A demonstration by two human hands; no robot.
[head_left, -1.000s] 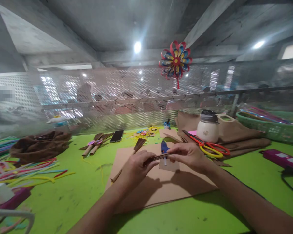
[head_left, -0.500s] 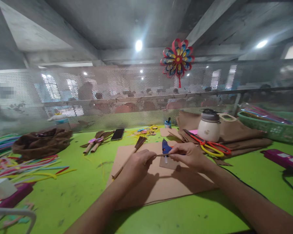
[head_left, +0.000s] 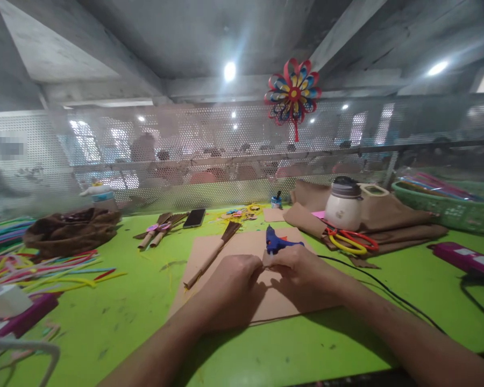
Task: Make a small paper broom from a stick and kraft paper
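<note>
My left hand (head_left: 239, 274) and my right hand (head_left: 300, 269) meet over a brown cardboard sheet (head_left: 226, 317). The fingers of both are closed in a pinch; what is between them is small and mostly hidden. Just beyond my right hand lies a blue glue gun (head_left: 277, 242), its black cord running off to the right. Beside my left hand, a brown paper broom-like piece (head_left: 210, 259) with a fringed end rests slantwise on the cardboard.
Scissors (head_left: 349, 241) and a jar (head_left: 344, 204) stand by folded brown paper (head_left: 403, 228) at right. A phone (head_left: 194, 218), small brooms (head_left: 155, 231), a brown cloth bundle (head_left: 72, 231) and coloured strips (head_left: 64, 274) lie leftward.
Both hands have come closer together and slightly lower. The thin brown strip seen between them before is now mostly hidden. The glue gun shows more fully, and the brown paper by the scissors has shifted.
</note>
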